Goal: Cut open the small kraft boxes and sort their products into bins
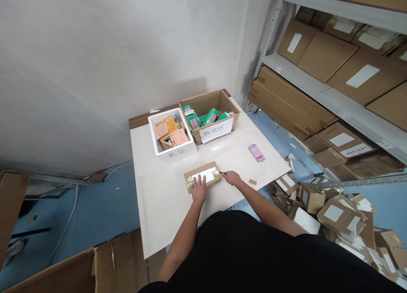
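On my feed, the biggest thing is the grey shelving (318,82) at right, loaded with cardboard boxes. Next is the pale counter (162,208) against the wall, with a heap of small cartons (333,212) on the floor to its right. At the back of the counter I have an open cardboard box (206,102) holding green packets, and just beside it, a smaller white box (176,154) with orange and pink ones. The taped parcel (208,174) lies on the counter in front of both. My left hand (199,188) rests on its near side, fingers spread flat, gripping nothing. My right hand (233,177) has its fingers curled closed around a small dark tool (223,173), tip at the parcel's right end.
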A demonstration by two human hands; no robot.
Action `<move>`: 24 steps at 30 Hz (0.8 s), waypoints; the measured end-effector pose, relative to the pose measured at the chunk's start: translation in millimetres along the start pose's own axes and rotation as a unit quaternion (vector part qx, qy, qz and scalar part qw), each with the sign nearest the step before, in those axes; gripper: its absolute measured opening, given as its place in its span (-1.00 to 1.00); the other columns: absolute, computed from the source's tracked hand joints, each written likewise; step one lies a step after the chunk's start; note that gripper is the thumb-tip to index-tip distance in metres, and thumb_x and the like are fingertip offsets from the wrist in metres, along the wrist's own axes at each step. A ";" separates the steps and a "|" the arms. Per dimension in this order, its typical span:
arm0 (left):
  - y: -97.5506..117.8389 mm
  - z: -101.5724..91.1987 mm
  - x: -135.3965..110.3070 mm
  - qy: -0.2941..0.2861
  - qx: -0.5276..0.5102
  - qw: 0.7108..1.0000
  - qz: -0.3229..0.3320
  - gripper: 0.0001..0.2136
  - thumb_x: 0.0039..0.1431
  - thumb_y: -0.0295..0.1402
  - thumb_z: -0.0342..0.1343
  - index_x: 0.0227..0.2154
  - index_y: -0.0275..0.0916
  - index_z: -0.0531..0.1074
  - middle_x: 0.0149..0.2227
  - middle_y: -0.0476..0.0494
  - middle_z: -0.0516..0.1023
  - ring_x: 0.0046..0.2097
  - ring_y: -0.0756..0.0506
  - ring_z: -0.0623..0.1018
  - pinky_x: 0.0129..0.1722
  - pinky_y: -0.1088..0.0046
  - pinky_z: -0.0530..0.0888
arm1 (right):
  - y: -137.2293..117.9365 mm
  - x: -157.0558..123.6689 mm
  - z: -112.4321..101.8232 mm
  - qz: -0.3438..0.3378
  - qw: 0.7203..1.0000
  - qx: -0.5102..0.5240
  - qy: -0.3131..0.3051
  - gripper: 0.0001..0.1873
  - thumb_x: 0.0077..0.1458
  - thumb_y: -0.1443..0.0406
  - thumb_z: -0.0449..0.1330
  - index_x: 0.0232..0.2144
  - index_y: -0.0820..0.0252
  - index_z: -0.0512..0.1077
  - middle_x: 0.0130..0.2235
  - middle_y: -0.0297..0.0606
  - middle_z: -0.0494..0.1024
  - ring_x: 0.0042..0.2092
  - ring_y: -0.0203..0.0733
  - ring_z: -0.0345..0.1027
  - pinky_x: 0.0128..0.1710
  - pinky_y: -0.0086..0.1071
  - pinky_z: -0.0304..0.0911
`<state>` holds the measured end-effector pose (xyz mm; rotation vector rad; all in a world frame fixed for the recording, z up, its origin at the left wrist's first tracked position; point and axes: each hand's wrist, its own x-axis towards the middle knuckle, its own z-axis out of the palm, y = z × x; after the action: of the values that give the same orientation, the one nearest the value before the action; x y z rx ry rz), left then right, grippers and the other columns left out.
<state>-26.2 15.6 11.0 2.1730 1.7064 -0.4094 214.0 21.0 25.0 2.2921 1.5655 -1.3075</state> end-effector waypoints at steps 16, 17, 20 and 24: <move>-48.3 -45.4 12.8 -0.048 -0.063 0.991 -0.110 -0.46 0.41 -0.22 -0.16 0.37 -0.22 0.30 0.31 -0.45 0.43 0.32 -0.41 0.42 0.26 -0.09 0.35 | -85.2 56.5 9.9 0.076 0.983 0.098 0.135 -0.29 0.24 -0.17 0.26 0.14 0.22 0.29 0.07 0.11 0.61 0.11 0.13 0.54 -0.07 -0.25 0.39; -45.3 -41.6 8.0 -0.067 -0.077 0.991 -0.092 -0.49 0.40 -0.22 -0.13 0.33 -0.18 0.36 0.23 -0.40 0.51 0.24 -0.37 0.50 0.21 -0.02 0.41 | -96.5 66.2 -1.8 0.070 0.984 0.088 0.141 -0.32 0.25 -0.12 0.28 0.15 0.23 0.29 0.07 0.12 0.61 0.11 0.13 0.54 -0.06 -0.25 0.39; -33.6 -31.5 -0.5 -0.065 -0.102 0.991 -0.064 -0.53 0.40 -0.27 -0.09 0.31 -0.04 0.39 0.20 -0.25 0.53 0.18 -0.25 0.55 0.11 0.19 0.51 | -114.5 83.2 -32.7 0.041 0.985 0.065 0.155 -0.40 0.26 0.00 0.33 0.15 0.21 0.29 0.06 0.10 0.62 0.10 0.11 0.55 -0.04 -0.27 0.37; -15.8 -30.6 14.2 0.000 -0.079 0.997 -0.007 -0.38 0.31 -0.43 0.04 0.42 0.02 0.23 0.45 -0.20 0.25 0.40 -0.28 0.32 0.19 0.19 0.50 | -80.4 67.6 -46.1 0.048 0.974 0.091 0.201 -0.40 0.32 -0.10 0.21 0.15 0.21 0.29 0.06 0.10 0.62 0.09 0.11 0.55 -0.08 -0.28 0.37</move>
<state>-37.8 44.8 31.0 2.0498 1.6933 -0.2672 185.8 131.2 39.3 2.8527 1.4569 -1.0490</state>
